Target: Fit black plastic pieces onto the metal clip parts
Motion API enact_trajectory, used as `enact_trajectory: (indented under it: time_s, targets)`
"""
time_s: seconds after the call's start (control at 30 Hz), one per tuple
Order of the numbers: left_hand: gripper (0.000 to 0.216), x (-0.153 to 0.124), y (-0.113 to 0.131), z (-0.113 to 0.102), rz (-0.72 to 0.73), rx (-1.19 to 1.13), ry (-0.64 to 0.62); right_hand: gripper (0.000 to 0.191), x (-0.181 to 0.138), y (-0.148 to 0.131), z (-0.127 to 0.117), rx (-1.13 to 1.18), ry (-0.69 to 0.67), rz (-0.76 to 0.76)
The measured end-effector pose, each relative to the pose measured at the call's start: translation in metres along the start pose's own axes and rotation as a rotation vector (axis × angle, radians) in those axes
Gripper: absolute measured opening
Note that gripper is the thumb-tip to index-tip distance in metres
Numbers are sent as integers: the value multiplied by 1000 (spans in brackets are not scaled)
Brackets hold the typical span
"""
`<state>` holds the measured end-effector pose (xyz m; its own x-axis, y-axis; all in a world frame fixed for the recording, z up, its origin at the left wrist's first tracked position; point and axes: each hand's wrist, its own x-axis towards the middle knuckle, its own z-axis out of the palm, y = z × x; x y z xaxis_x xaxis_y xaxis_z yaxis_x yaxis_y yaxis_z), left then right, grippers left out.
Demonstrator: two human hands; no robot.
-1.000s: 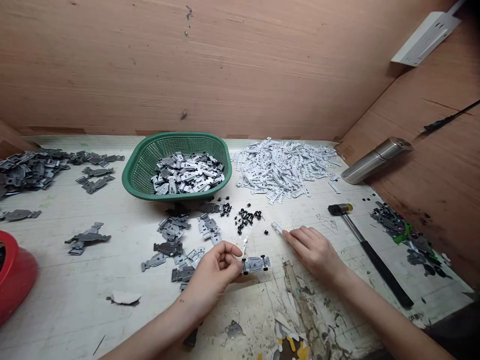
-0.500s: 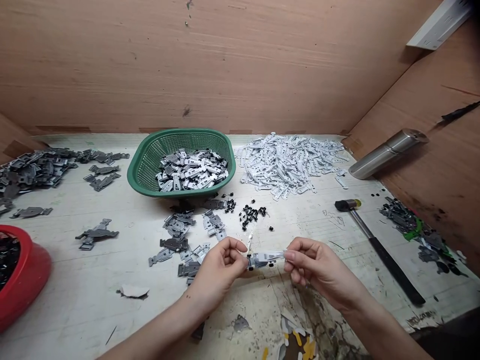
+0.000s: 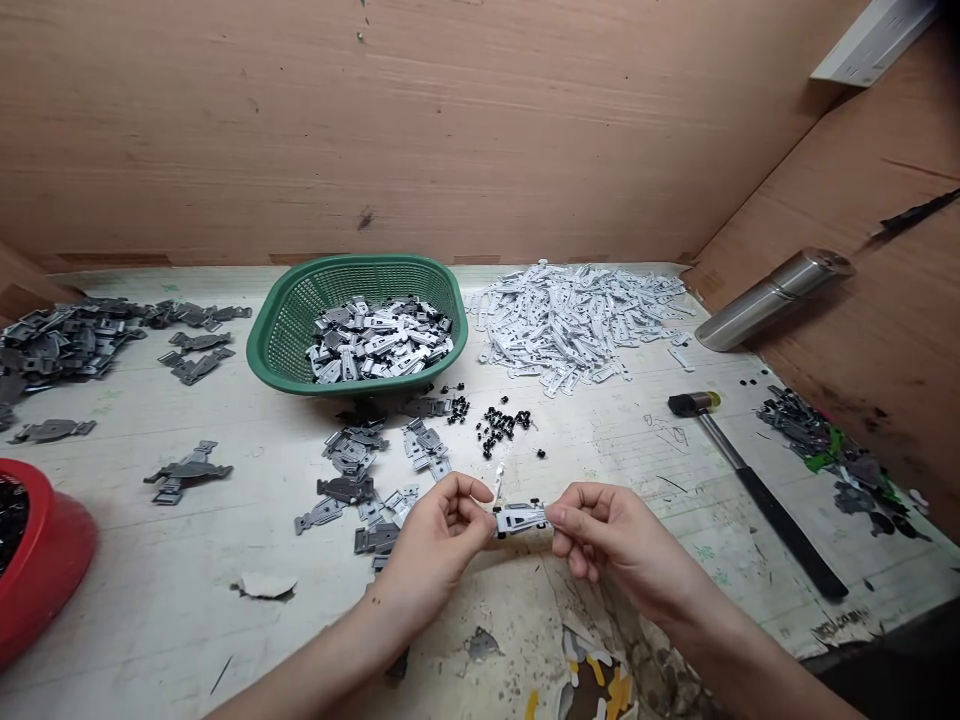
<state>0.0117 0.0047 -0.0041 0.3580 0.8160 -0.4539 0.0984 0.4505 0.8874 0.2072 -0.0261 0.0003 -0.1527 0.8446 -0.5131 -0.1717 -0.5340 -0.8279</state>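
Pinched in my left hand is the left end of a small grey toy-car chassis with black wheels. My right hand closes its thumb and fingers on the right end of a white slotted plastic piece, which lies over the chassis. Whether the two are locked together I cannot tell. A narrow white piece shows just beyond my left fingertips. Loose black wheels lie farther back, and grey chassis parts are scattered left of my left hand.
A green basket holds grey and white parts. Behind sits a heap of white pieces. To the right are a hammer and a leaning steel cylinder. A red container stands at left, near grey parts.
My right hand has moved left, bringing the white piece over the chassis toward my left fingers. My left hand stays nearly still. The view has shifted slightly.
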Motion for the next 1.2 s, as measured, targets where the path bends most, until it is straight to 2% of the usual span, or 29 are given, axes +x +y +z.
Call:
enact_trajectory:
  time_s: [0.27,0.53,0.73,0.83,0.97,1.2]
  targets:
    - [16,-2,2,-2,44,-9,-34,33,8,3,-10,1,21,-12]
    - [19,-3,3,-1,1,0,-3,31,8,5,-13,14,-103,88]
    - [21,-1,3,-1,-50,-2,-51,34,12,7,-11,-114,-134,124]
    - [20,-2,4,-1,-54,12,-54,35,13,5,-11,-151,-193,143]
    - [18,-4,6,-1,-51,40,-69,31,11,7,-14,-73,-286,172]
    - [19,-4,6,-1,-43,48,-97,28,11,15,-17,-5,-279,151]
